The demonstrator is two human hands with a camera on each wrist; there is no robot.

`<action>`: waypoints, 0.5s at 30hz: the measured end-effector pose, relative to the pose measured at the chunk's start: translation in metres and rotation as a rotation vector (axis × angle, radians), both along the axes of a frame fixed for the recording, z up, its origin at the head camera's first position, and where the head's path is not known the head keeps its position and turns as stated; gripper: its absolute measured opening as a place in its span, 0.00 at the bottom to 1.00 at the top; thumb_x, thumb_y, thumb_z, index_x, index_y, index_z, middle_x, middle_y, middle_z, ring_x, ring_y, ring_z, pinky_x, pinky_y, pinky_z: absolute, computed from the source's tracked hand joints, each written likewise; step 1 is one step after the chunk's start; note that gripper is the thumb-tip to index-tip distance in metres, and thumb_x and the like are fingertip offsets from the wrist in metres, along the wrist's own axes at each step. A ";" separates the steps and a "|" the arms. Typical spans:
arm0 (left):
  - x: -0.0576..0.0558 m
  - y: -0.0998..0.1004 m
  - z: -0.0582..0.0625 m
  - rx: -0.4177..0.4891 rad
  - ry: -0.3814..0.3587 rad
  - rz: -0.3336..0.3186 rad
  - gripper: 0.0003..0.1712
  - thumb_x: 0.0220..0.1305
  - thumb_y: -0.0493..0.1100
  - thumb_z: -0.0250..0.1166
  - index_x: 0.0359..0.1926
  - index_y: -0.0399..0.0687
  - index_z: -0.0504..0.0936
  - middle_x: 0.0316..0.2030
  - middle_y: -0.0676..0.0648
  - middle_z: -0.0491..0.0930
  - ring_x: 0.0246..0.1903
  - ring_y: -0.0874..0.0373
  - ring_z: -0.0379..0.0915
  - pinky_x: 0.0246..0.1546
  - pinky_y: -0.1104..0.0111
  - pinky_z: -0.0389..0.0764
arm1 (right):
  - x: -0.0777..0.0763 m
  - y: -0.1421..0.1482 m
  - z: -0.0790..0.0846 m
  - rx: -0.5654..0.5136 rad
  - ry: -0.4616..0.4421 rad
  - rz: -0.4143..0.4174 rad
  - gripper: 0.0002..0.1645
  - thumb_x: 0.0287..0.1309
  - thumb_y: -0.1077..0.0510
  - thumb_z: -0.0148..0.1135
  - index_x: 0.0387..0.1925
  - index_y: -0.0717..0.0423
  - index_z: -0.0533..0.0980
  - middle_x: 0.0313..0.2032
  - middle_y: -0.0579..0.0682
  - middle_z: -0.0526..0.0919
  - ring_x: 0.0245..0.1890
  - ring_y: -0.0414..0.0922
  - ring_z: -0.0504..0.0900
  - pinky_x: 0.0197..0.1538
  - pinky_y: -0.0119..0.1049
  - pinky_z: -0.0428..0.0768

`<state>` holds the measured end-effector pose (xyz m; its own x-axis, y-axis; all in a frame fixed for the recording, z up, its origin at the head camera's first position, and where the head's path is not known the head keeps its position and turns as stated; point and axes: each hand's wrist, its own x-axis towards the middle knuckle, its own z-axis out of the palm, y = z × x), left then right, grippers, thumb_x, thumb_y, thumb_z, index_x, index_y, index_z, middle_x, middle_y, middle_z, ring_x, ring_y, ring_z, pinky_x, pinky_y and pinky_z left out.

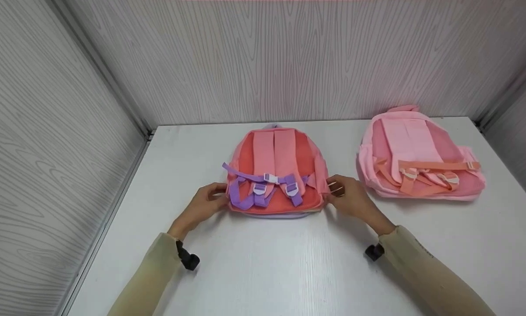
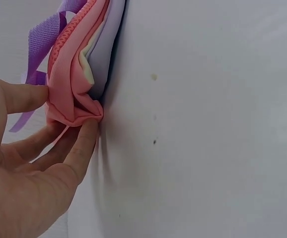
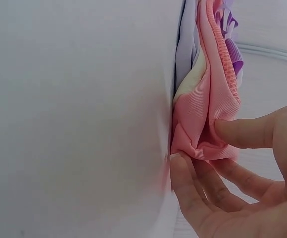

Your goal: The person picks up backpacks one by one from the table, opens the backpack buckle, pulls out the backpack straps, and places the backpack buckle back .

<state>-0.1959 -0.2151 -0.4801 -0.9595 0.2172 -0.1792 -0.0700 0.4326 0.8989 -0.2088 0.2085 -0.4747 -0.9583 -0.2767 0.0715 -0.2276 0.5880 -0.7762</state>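
A small coral-pink backpack (image 1: 273, 153) lies on the table with its strap side up. Purple webbing with white buckles (image 1: 271, 178) crosses its lower half. At its lower left side my left hand (image 1: 202, 204) pinches the pink edge, thumb on top and fingers below. My right hand (image 1: 352, 197) does the same at the lower right side. The left wrist view shows the thumb and fingers of the left hand (image 2: 39, 163) around a folded pink corner. In the right wrist view, the right hand (image 3: 233, 183) presses its thumb into the pink side fabric (image 3: 198, 124).
A second, light-pink backpack (image 1: 420, 153) with orange straps lies to the right, strap side up, near the table's back edge. Both bags rest on a white table (image 1: 263, 267). Wood-grain panels (image 1: 263, 61) enclose it at the back and both sides.
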 end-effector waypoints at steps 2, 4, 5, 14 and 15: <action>0.000 0.004 -0.001 0.007 -0.001 0.002 0.30 0.78 0.46 0.64 0.74 0.42 0.72 0.72 0.38 0.73 0.70 0.41 0.74 0.67 0.54 0.79 | 0.001 0.004 0.002 0.002 -0.020 -0.002 0.20 0.65 0.63 0.68 0.57 0.65 0.82 0.48 0.65 0.89 0.47 0.59 0.89 0.52 0.56 0.87; 0.000 0.009 -0.001 0.004 0.005 -0.003 0.30 0.78 0.47 0.64 0.74 0.42 0.73 0.72 0.38 0.73 0.70 0.41 0.74 0.67 0.54 0.80 | 0.002 0.009 0.003 0.013 -0.039 -0.007 0.20 0.66 0.63 0.68 0.58 0.65 0.81 0.49 0.65 0.88 0.48 0.59 0.88 0.53 0.55 0.87; 0.000 0.011 -0.001 0.002 0.007 -0.004 0.30 0.78 0.47 0.65 0.74 0.42 0.73 0.72 0.38 0.74 0.69 0.41 0.74 0.67 0.54 0.80 | 0.002 0.011 0.004 0.019 -0.046 -0.010 0.20 0.66 0.63 0.68 0.58 0.65 0.81 0.49 0.65 0.88 0.48 0.60 0.88 0.53 0.55 0.87; 0.000 0.026 0.000 -0.012 0.021 -0.005 0.29 0.77 0.48 0.66 0.73 0.44 0.74 0.71 0.39 0.75 0.70 0.41 0.73 0.67 0.53 0.80 | 0.003 0.025 0.005 0.055 -0.074 -0.027 0.22 0.67 0.62 0.67 0.61 0.63 0.80 0.52 0.65 0.87 0.51 0.61 0.87 0.56 0.57 0.86; 0.000 0.027 0.000 -0.013 0.023 -0.006 0.29 0.77 0.48 0.66 0.73 0.44 0.74 0.71 0.39 0.75 0.70 0.41 0.73 0.67 0.53 0.79 | 0.003 0.026 0.005 0.057 -0.076 -0.027 0.22 0.67 0.62 0.67 0.61 0.63 0.80 0.53 0.65 0.87 0.51 0.61 0.87 0.56 0.57 0.86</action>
